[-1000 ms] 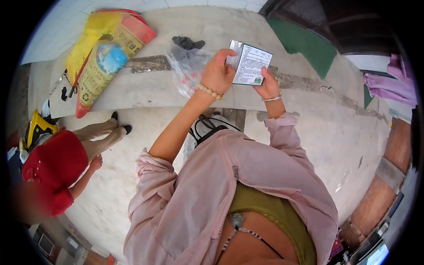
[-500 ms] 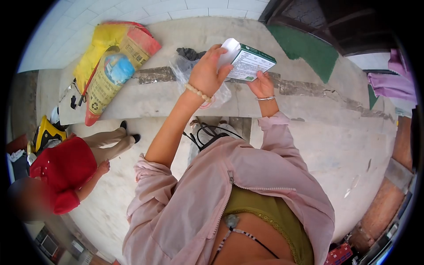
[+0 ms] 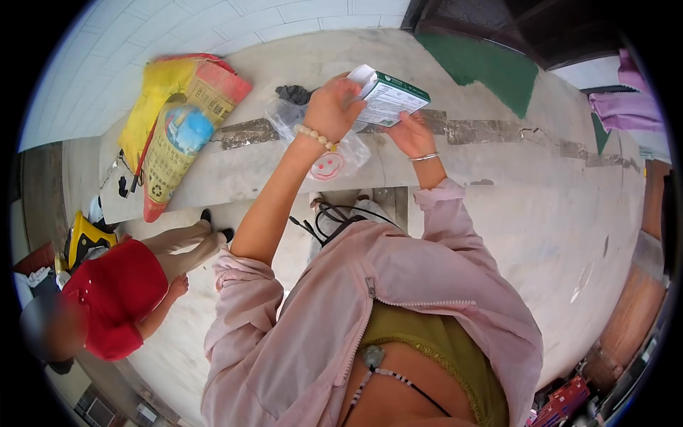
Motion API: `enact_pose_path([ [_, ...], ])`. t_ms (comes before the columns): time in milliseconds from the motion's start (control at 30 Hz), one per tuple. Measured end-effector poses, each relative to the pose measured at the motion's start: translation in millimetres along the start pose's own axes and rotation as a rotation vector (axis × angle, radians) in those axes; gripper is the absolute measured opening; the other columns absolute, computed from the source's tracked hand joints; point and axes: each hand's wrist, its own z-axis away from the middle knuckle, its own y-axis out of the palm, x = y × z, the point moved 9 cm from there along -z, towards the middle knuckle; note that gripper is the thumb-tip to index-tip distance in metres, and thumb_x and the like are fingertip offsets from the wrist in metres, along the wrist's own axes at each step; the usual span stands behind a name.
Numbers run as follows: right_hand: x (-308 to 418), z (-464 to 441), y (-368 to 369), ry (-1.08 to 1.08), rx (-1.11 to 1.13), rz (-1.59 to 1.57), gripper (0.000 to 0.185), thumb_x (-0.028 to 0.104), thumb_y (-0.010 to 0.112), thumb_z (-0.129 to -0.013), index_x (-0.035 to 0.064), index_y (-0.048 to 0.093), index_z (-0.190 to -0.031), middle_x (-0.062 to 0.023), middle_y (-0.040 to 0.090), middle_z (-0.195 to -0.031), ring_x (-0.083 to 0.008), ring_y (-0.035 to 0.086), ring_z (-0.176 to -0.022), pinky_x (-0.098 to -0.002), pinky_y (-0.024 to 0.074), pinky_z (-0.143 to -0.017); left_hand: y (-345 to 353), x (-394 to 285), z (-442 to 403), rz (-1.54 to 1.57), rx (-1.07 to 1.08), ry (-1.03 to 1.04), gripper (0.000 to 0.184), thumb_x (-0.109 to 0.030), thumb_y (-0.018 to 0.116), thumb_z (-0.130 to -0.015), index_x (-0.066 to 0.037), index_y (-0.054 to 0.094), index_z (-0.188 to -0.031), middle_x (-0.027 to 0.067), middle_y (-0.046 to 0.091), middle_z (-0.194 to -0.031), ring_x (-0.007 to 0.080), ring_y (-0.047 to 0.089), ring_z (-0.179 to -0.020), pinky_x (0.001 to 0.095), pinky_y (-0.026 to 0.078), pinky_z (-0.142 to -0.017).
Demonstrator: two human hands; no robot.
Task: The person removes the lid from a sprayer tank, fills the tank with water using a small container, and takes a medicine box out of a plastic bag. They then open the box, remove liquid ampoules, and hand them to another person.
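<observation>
A green and white carton box, printed with small dark text, is held up in front of me at a tilt. Its left end is open, with a white flap standing up. My left hand, with a beaded bracelet at the wrist, is closed at that open end, fingers by the flap and thumb toward the printed face. From below, my right hand pinches the lower right edge of the box, thumb on the printed side. Whether anything is inside the box is hidden. Behind and below my left hand lies a clear plastic bag with a red smiley print.
A dark crumpled cloth lies by the bag on the concrete ledge. Yellow and red woven sacks lie at the left. A person in a red top stands lower left. Green matting is at the back.
The box and both hands have shifted slightly left in view, and more of the plastic bag's smiley print shows. Both hands keep their hold. The view has tilted a little.
</observation>
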Motion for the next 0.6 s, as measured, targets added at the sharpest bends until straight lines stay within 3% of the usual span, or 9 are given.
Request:
enact_pose_path([
  [33,3,1,-1,-0.017,-0.014,-0.001,0.035,0.016,0.055,-0.078,0.0147,0.048,-0.112,-0.0063,0.049,-0.114,-0.0247,0.044,-0.107,-0.0464,0.0324,-0.091,-1,-10,-3,-0.019,-0.045,0.107,0.014,-0.007,0.06,-0.067,-0.002,0.052,-0.078,0.0138,0.053,-0.101,0.0334,0.053,-0.081,0.0364,0.044,-0.071],
  [100,4,10,4,0.03,0.038,-0.242,0.044,0.033,0.058,-0.076,0.0171,0.044,-0.115,-0.0081,0.045,-0.117,-0.0297,0.041,-0.109,-0.0524,0.0328,-0.088,6,-23,-2,-0.028,-0.075,0.231,0.013,-0.006,0.06,-0.066,-0.003,0.052,-0.077,0.0119,0.053,-0.101,0.032,0.053,-0.083,0.0369,0.043,-0.073],
  [133,9,14,7,0.009,0.043,-0.216,0.053,0.048,0.055,-0.073,0.0194,0.042,-0.115,-0.0103,0.039,-0.122,-0.0337,0.038,-0.11,-0.0564,0.0322,-0.086,11,-30,1,-0.108,-0.073,0.298,0.012,-0.005,0.059,-0.065,-0.005,0.053,-0.076,0.0101,0.053,-0.102,0.0294,0.052,-0.087,0.0389,0.042,-0.075],
  [200,3,19,-3,0.012,-0.024,-0.308,0.053,0.052,0.052,-0.073,0.0184,0.044,-0.113,-0.0113,0.039,-0.122,-0.0347,0.037,-0.111,-0.057,0.0305,-0.087,28,-43,11,-0.18,-0.055,0.38,0.011,-0.005,0.058,-0.065,-0.006,0.053,-0.075,0.0083,0.053,-0.102,0.0267,0.051,-0.091,0.0408,0.041,-0.078],
  [267,-4,18,-2,0.002,-0.139,-0.402,0.059,0.062,0.044,-0.071,0.013,0.053,-0.103,-0.0142,0.045,-0.116,-0.0368,0.036,-0.11,-0.0576,0.0263,-0.089,45,-64,27,-0.446,-0.076,0.602,0.013,-0.006,0.06,-0.066,-0.006,0.053,-0.077,0.0054,0.051,-0.106,0.0252,0.051,-0.093,0.0408,0.041,-0.081],
  [433,-1,22,-8,-0.147,-0.172,-0.618,0.065,0.065,0.044,-0.069,0.0064,0.051,-0.097,-0.0169,0.047,-0.112,-0.0359,0.038,-0.108,-0.0537,0.0276,-0.088,67,-65,35,-0.421,-0.048,0.612,0.015,-0.007,0.06,-0.065,-0.007,0.053,-0.078,0.0044,0.049,-0.108,0.0242,0.048,-0.098,0.0438,0.038,-0.084],
  [600,-1,22,-37,-0.202,-0.535,-0.617,0.063,0.06,0.052,-0.065,0.003,0.049,-0.091,-0.0156,0.049,-0.095,-0.0341,0.044,-0.095,-0.0502,0.0333,-0.085,71,-70,34,-0.385,-0.022,0.662,0.015,-0.008,0.062,-0.063,-0.008,0.054,-0.076,0.0045,0.048,-0.11,0.025,0.047,-0.1,0.0455,0.037,-0.085],
])
